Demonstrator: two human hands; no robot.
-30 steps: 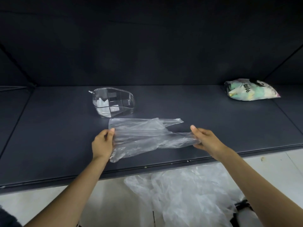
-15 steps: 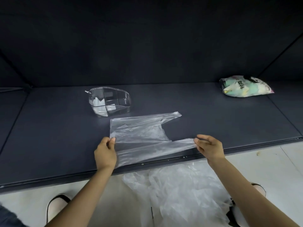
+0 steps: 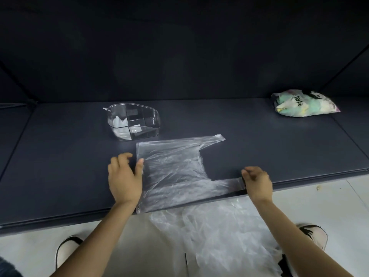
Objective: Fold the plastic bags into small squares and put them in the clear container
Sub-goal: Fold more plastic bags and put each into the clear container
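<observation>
A clear plastic bag (image 3: 175, 172) lies spread nearly flat on the dark table (image 3: 60, 156), its two handles pointing right. My left hand (image 3: 124, 180) sits at the bag's left edge, with the thumb touching that edge and the fingers loose on the table. My right hand (image 3: 258, 183) pinches the end of the near handle by the table's front edge. The clear container (image 3: 153, 124) stands just behind the bag; folded white plastic (image 3: 119, 126) lies in its left compartment.
A heap of loose clear bags (image 3: 215, 236) lies on the floor below the table's front edge, between my shoes (image 3: 65, 250). A colourful packet (image 3: 303, 103) rests at the table's far right. Dark walls enclose the table at the back and sides.
The crumpled bag has been pulled out flat and wider. My right hand drew the near handle right and toward the front edge; my left hand loosened its grip at the left edge.
</observation>
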